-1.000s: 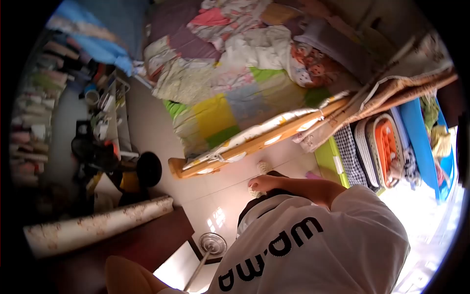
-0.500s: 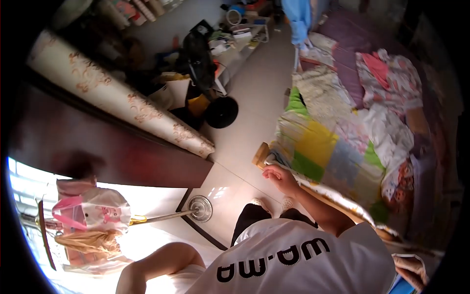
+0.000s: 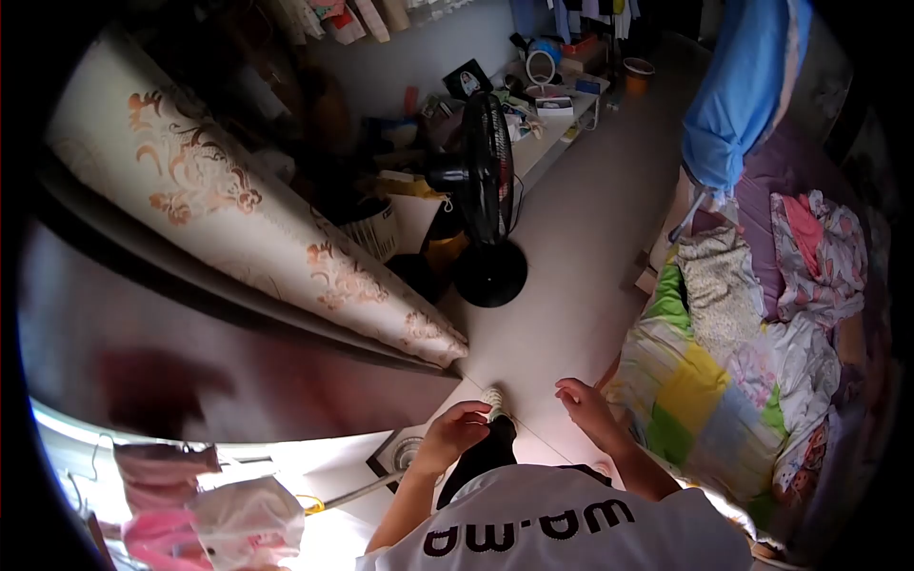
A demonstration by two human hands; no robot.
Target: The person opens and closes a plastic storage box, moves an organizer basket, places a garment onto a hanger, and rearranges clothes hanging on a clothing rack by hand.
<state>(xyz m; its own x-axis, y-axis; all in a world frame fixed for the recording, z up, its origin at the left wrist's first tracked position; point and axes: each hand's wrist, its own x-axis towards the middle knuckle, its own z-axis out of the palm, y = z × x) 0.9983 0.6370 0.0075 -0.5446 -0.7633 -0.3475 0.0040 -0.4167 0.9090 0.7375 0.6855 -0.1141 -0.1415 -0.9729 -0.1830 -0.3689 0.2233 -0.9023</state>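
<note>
My left hand (image 3: 459, 430) is held low in front of my body, fingers curved and a little apart, with nothing in it. It is nearest to my shoe (image 3: 492, 400) on the tiled floor. To the right, my right hand (image 3: 585, 407) hangs above the floor beside the bed, its fingers loosely bent and holding nothing. The bed carries a patchwork cover (image 3: 700, 385) in yellow, green and grey, just beyond my right hand. Neither hand touches anything that I can make out.
A black floor fan (image 3: 487, 181) stands ahead beside a low cluttered table (image 3: 547, 143). On the left, a long flowered cover (image 3: 238, 205) lies above a dark panel (image 3: 238, 371). A blue curtain (image 3: 733, 105) hangs by the bed. Clothes (image 3: 249, 519) hang at lower left.
The view has swung left from the bed toward the fan and walkway. My left hand has come into view, and my right hand has moved away from the wooden bed edge.
</note>
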